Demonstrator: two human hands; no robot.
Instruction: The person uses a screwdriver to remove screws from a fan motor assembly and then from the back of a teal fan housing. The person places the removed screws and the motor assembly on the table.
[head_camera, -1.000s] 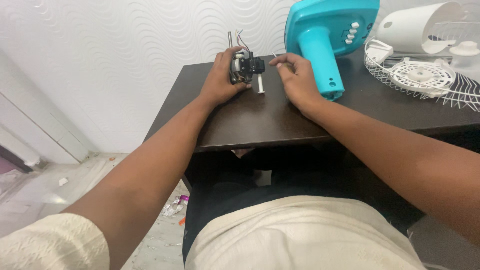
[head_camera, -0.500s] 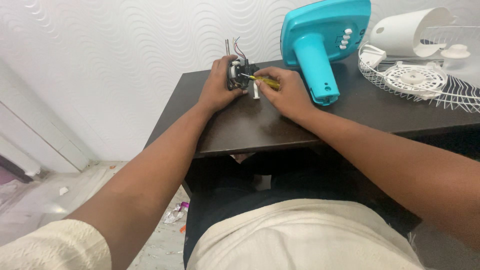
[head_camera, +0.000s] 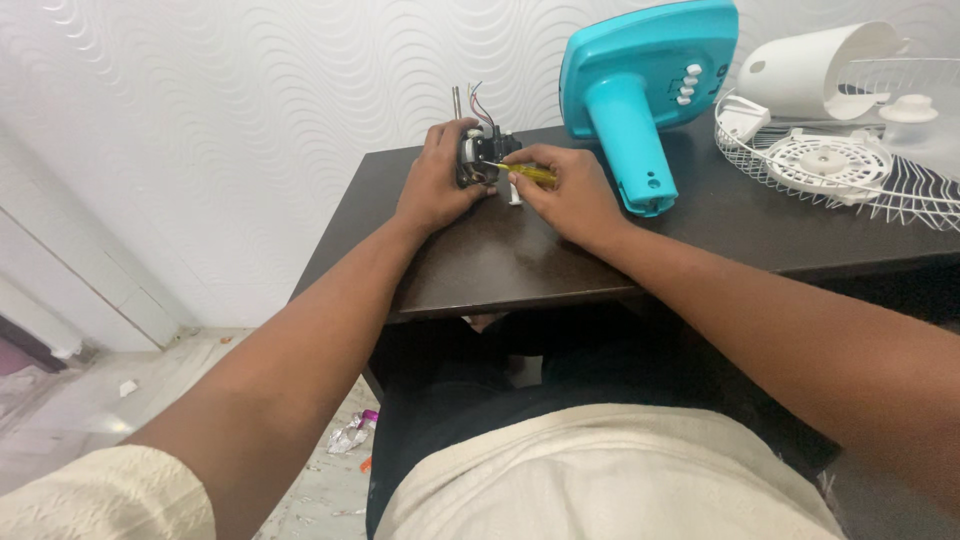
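Centrally, motor (yellow screwdriver against it)

We see bright, even daylight, soft glare on the dark table (faint shadows under the forearms), sharp focus, and wide-angle stretching at the edges.

Both arms outstretched; left hand clasped; right hand pinching

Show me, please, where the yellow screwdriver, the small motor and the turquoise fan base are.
yellow screwdriver (head_camera: 532, 174), head view, on its handle.
small motor (head_camera: 478, 156), head view, on its metal body.
turquoise fan base (head_camera: 640, 62), head view, on its flat underside.
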